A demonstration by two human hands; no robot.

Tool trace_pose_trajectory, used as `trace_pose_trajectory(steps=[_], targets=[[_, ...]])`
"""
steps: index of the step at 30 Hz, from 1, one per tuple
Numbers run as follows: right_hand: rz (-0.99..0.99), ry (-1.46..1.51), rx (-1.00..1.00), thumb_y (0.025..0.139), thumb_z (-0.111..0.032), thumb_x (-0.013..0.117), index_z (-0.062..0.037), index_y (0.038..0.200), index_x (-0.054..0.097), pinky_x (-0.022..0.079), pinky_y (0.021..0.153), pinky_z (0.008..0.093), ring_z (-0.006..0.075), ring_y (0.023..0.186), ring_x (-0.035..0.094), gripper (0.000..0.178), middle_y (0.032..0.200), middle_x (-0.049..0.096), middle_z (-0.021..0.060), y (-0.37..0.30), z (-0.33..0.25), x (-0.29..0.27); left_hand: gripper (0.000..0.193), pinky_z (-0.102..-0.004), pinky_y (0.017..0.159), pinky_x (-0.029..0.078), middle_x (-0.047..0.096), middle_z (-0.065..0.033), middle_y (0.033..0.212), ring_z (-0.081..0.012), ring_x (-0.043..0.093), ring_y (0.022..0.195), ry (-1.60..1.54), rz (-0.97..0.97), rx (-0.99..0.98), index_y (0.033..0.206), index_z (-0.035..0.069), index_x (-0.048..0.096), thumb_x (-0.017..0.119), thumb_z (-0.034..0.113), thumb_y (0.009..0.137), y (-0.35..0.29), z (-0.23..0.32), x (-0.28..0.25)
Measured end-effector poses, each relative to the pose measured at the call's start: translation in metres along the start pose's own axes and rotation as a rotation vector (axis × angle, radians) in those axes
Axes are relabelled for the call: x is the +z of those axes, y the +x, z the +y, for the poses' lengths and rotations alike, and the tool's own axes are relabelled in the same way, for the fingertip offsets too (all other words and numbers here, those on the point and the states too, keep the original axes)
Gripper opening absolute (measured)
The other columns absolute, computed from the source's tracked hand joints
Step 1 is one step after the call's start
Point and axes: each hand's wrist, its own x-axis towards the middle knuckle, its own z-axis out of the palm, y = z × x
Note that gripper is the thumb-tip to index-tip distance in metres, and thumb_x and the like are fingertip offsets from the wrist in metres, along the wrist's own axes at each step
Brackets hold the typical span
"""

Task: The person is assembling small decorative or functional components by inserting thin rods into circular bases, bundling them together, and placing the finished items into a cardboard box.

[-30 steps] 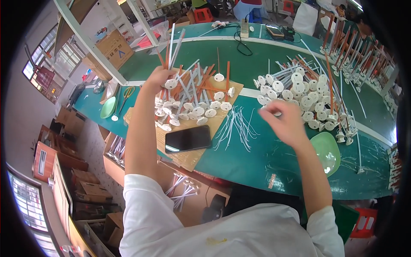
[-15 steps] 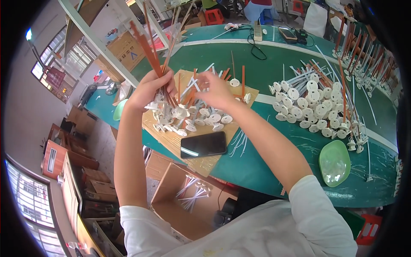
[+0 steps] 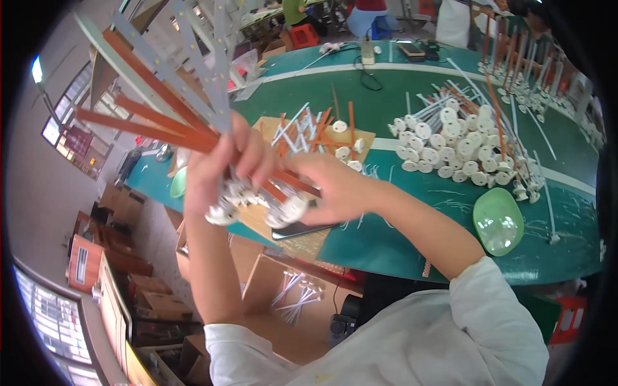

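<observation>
My left hand (image 3: 235, 157) is closed round a bunch of LED strips (image 3: 161, 109), orange-brown and pale grey, fanned out toward the upper left. White round caps (image 3: 286, 212) sit at the bunch's lower ends. My right hand (image 3: 338, 186) is closed at those lower ends, beside the caps; its fingertips are partly hidden. More capped strips (image 3: 315, 132) lie on a cardboard sheet (image 3: 367, 138) behind my hands. Under the bunch, the dark phone (image 3: 299, 229) is mostly covered by my right hand.
A big heap of capped strips (image 3: 450, 138) lies on the green table (image 3: 412, 238) to the right, near a green dish (image 3: 499, 222). Below the table edge stands an open cardboard box (image 3: 264, 283) with several capped strips. Other people (image 3: 370, 19) sit across the table.
My left hand has brought the bunch lower and nearer, tilting it to the left. My right hand has come down from the strips on the cardboard to the bunch's lower ends.
</observation>
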Motion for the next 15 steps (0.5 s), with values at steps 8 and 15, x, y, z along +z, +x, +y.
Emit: trace_pose_trajectory(steps=[8,15], targets=[[0.155,-0.103,0.264,0.061,-0.028,0.083,-0.0008,0.134,0.042,0.04,0.1,0.0398,0.0319,0.119,0.053,0.087,0.128,0.053,0.0169,-0.182,-0.023,-0.02,0.008,-0.0293,0.063,0.044,0.049,-0.0024,0.073,-0.0133,0.054,0.067,0.018,-0.143,-0.197,0.096,0.007,0.045,0.051,0.013,0.098,-0.007,-0.116,0.093],[0.685,-0.29,0.395,0.067,-0.026,0.084,0.0,0.137,0.038,0.047,0.092,0.0374,0.0262,0.106,0.06,0.088,0.13,0.051,0.019,-0.166,-0.059,-0.031,0.038,-0.0287,0.063,0.045,0.054,-0.0077,0.075,-0.0139,0.054,0.068,0.434,-0.185,-0.068,0.121,-0.001,0.046,0.059,0.004,0.086,0.003,-0.194,0.144]])
